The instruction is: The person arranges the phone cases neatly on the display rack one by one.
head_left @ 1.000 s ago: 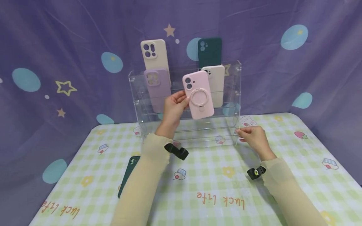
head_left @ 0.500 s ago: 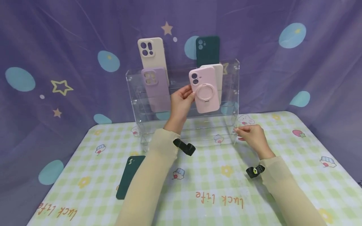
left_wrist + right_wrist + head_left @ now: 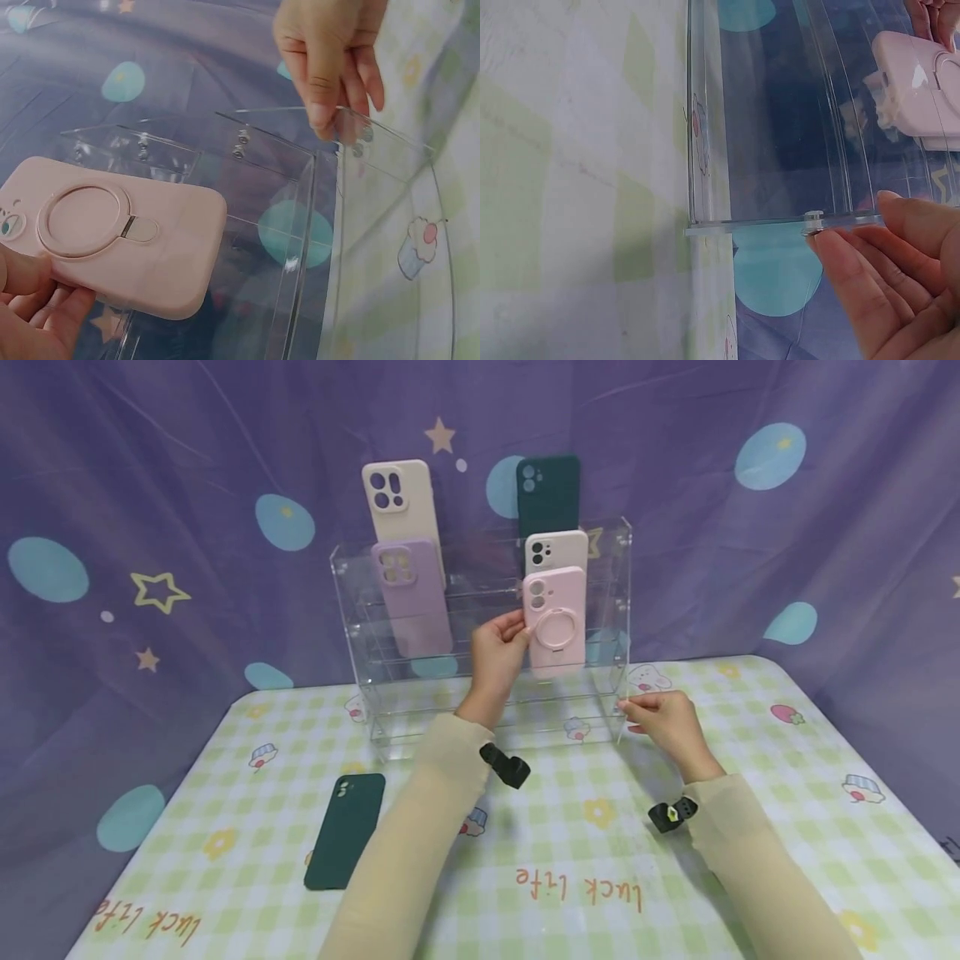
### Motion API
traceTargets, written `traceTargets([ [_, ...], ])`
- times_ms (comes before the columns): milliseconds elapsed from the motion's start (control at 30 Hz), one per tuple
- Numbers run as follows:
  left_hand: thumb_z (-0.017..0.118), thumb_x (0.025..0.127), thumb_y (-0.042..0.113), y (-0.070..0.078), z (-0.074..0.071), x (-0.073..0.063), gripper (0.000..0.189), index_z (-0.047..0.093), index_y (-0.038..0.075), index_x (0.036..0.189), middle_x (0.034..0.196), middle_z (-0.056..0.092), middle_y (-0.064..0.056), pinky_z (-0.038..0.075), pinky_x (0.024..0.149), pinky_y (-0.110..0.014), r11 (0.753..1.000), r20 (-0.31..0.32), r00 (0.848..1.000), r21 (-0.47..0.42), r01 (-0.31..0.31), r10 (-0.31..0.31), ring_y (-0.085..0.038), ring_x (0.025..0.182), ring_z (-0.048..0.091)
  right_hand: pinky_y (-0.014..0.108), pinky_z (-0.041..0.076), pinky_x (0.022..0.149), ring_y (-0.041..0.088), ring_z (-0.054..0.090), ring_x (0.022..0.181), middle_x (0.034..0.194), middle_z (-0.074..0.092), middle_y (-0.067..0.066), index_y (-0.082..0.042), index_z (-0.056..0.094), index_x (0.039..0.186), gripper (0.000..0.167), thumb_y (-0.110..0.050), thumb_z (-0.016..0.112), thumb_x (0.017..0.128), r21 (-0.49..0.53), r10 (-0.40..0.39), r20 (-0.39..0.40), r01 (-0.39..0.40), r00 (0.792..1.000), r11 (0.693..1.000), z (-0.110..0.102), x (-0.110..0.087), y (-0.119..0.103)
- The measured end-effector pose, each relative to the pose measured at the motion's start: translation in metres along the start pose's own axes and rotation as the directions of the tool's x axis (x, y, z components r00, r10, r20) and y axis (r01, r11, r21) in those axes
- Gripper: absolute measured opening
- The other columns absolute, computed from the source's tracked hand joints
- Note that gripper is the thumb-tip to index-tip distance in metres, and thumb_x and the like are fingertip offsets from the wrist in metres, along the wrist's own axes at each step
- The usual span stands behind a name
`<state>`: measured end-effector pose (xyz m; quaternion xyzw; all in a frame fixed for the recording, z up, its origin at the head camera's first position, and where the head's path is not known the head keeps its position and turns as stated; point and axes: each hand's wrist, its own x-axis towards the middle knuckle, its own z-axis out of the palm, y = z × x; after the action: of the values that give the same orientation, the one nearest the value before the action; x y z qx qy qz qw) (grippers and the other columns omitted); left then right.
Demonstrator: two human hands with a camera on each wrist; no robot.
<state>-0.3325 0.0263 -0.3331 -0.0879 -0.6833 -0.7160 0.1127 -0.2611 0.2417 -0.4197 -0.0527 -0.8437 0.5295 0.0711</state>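
Observation:
My left hand [image 3: 497, 660] pinches a pink phone case [image 3: 558, 587] by its left edge, thumb in front. The case has a ring on its back and stands nearly upright at a middle tier of the clear acrylic display stand [image 3: 358, 631]. Whether its lower edge rests on that tier I cannot tell. On the right, my right hand [image 3: 667, 727] pinches the lower edge of the stand's side panel by a screw [image 3: 813, 223]. Behind the pink case are a white phone case [image 3: 557, 550] and, higher, a dark green phone case [image 3: 549, 497].
On the stand's left side, a cream phone case [image 3: 412, 518] stands above a purple phone case [image 3: 412, 606]. Another dark green phone case [image 3: 345, 831] lies on the checked tablecloth [image 3: 562, 843] near my left forearm. A purple curtain [image 3: 187, 468] hangs behind.
My left hand has moved right and then lowered the pink case before the white one, straightening it from a tilt. My right hand keeps its hold on the stand.

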Motion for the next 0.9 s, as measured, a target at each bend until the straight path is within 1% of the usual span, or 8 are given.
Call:
traceTargets([
  [133,0.06,0.086,-0.009,-0.003,0.001,-0.001,0.024,0.064,-0.012,0.109,0.105,0.067,-0.024,0.053,0.079,-0.022,0.999,-0.001,1.0,0.048,0.009,-0.009,-0.021,0.094,0.066,0.023,0.056,0.065,0.02,0.07,0.077,0.109,0.065,0.026,0.01,0.067,0.106,0.032,-0.017,0.064,0.091,-0.015,-0.008,-0.005,0.008,1.0,1.0,0.001,0.0,0.001],
  [267,0.063,0.086,-0.005,-0.007,0.002,-0.002,0.022,0.066,-0.011,0.108,0.102,0.068,-0.023,0.054,0.076,-0.023,0.992,0.027,1.0,0.123,-0.003,-0.001,-0.023,0.093,0.067,0.023,0.056,0.065,0.023,0.07,0.078,0.107,0.065,0.026,0.01,0.067,0.105,0.03,-0.016,0.064,0.091,-0.023,-0.022,-0.01,0.022,1.0,1.0,0.001,0.0,0.002],
  [367,0.064,0.087,-0.002,-0.009,0.003,-0.003,0.021,0.067,-0.009,0.106,0.1,0.069,-0.021,0.054,0.075,-0.022,0.98,0.052,0.999,0.196,-0.019,0.009,-0.024,0.093,0.068,0.023,0.056,0.065,0.024,0.07,0.079,0.109,0.065,0.026,0.01,0.067,0.106,0.031,-0.017,0.064,0.091,-0.023,-0.019,-0.007,0.019,1.0,1.0,0.002,0.0,0.002],
  [500,0.064,0.087,-0.001,-0.012,0.003,-0.004,0.02,0.068,-0.009,0.105,0.099,0.07,-0.02,0.054,0.074,-0.021,0.968,0.06,0.998,0.251,-0.027,0.012,-0.023,0.091,0.068,0.023,0.056,0.065,0.023,0.07,0.079,0.111,0.064,0.026,0.01,0.067,0.106,0.031,-0.017,0.064,0.091,-0.021,-0.011,0.0,0.011,1.0,1.0,0.002,0.0,0.003],
  [600,0.064,0.087,-0.001,-0.01,0.003,-0.005,0.019,0.069,-0.008,0.103,0.097,0.07,-0.019,0.053,0.074,-0.02,0.96,0.059,0.998,0.278,-0.03,0.014,-0.023,0.09,0.068,0.023,0.056,0.066,0.023,0.069,0.08,0.111,0.064,0.026,0.01,0.067,0.105,0.031,-0.017,0.064,0.091,-0.015,-0.015,-0.003,0.015,1.0,1.0,0.003,0.0,0.002],
  [733,0.064,0.086,0.0,-0.006,0.002,-0.005,0.017,0.069,-0.007,0.101,0.095,0.071,-0.018,0.054,0.072,-0.02,0.943,0.069,0.997,0.331,-0.039,0.017,-0.022,0.087,0.068,0.023,0.056,0.066,0.022,0.069,0.081,0.109,0.065,0.026,0.011,0.067,0.104,0.03,-0.016,0.064,0.091,-0.006,-0.028,-0.01,0.028,1.0,1.0,0.003,0.001,0.002],
  [833,0.063,0.086,0.0,-0.005,-0.002,-0.004,0.017,0.069,-0.007,0.1,0.095,0.071,-0.018,0.054,0.071,-0.021,0.928,0.093,0.996,0.37,-0.035,0.001,-0.022,0.087,0.068,0.023,0.056,0.065,0.021,0.069,0.08,0.107,0.065,0.026,0.011,0.067,0.104,0.029,-0.015,0.064,0.09,-0.002,-0.038,-0.014,0.038,0.999,0.999,0.003,0.001,0.002],
  [900,0.063,0.087,0.0,-0.005,-0.005,-0.003,0.018,0.069,-0.008,0.101,0.096,0.07,-0.019,0.054,0.072,-0.022,0.918,0.125,0.992,0.395,-0.028,-0.024,-0.023,0.088,0.068,0.023,0.056,0.065,0.022,0.069,0.08,0.106,0.066,0.026,0.011,0.067,0.104,0.029,-0.015,0.064,0.09,-0.001,-0.041,-0.015,0.041,0.999,0.999,0.003,0.001,0.002],
])
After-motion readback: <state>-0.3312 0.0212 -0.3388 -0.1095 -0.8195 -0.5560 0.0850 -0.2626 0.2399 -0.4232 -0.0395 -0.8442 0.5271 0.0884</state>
